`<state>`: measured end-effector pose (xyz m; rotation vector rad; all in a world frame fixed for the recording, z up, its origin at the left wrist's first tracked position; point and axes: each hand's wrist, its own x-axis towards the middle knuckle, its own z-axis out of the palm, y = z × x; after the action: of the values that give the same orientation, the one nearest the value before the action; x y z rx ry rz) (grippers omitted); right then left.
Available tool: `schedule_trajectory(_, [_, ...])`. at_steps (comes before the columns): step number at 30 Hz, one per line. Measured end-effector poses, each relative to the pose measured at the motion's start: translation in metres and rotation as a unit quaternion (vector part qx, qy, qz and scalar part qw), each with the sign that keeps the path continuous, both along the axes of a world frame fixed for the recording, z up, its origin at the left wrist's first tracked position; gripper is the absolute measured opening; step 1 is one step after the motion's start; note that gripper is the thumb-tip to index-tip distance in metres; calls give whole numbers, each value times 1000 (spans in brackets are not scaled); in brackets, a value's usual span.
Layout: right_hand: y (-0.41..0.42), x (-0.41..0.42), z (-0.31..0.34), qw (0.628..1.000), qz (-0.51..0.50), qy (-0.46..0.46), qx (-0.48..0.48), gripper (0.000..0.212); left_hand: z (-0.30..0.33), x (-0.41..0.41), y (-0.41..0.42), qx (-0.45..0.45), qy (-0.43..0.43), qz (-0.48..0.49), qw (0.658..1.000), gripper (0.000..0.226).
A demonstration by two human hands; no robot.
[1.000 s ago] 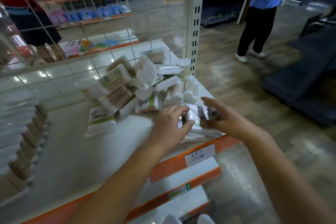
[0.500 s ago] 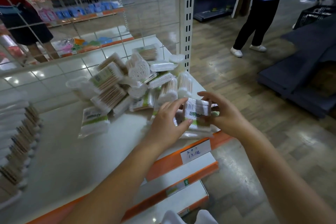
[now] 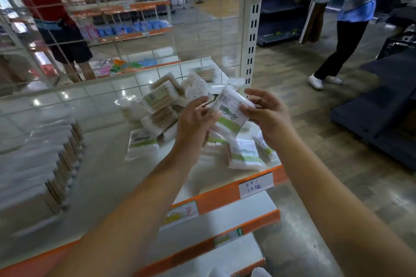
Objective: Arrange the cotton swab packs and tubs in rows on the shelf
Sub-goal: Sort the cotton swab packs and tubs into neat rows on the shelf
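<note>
The right hand (image 3: 266, 114) grips a white-and-green cotton swab pack (image 3: 231, 109), thumb and fingers curled round its right edge. The left hand (image 3: 195, 117) pinches the pack's left side. Held between both hands, the pack sits tilted above the loose pile of packs (image 3: 162, 110) on the shelf (image 3: 108, 175).

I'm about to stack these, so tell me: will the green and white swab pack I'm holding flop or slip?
The pack probably stays fairly stiff: it spans both hands without sagging. Its glossy film likely slides. It looks light, pinched only by fingertips.
</note>
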<state>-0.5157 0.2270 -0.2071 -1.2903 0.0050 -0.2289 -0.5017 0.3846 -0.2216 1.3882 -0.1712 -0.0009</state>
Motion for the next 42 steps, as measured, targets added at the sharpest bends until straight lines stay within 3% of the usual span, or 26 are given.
schedule_trajectory(6, [45, 7, 4, 989, 10, 42, 144, 35, -3, 3, 21, -69, 39, -17, 997, 15])
schedule_trajectory(11, [77, -3, -2, 981, 29, 49, 184, 39, 0, 3, 36, -120, 55, 37, 991, 13])
schedule_trajectory(15, [90, -11, -12, 992, 59, 54, 97, 25, 4, 2, 47, -145, 44, 54, 987, 15])
schedule_trajectory(17, [93, -13, -17, 995, 56, 43, 71, 32, 5, 1, 52, -148, 39, 64, 986, 13])
schedule_trajectory(21, [96, -17, -29, 999, -54, 1, 2, 33, 5, 3, 61, -133, 44, 108, 984, 9])
schedule_trajectory(25, [100, -21, -39, 974, -129, -99, -158, 16, 2, -1, 66, -109, 34, 119, 986, 16])
schedule_trajectory(30, [109, -20, -33, 958, -77, -120, -250, 25, -2, -6, 72, -76, 7, 143, 987, 11])
schedule_trajectory(34, [125, -22, -25, 960, -18, -108, -259, 47, -2, -14, 81, -60, -33, 161, 985, 25])
schedule_trajectory(42, [164, -32, -6, 976, 63, -124, -167, 40, 8, -32, 120, 42, -133, 141, 980, 16])
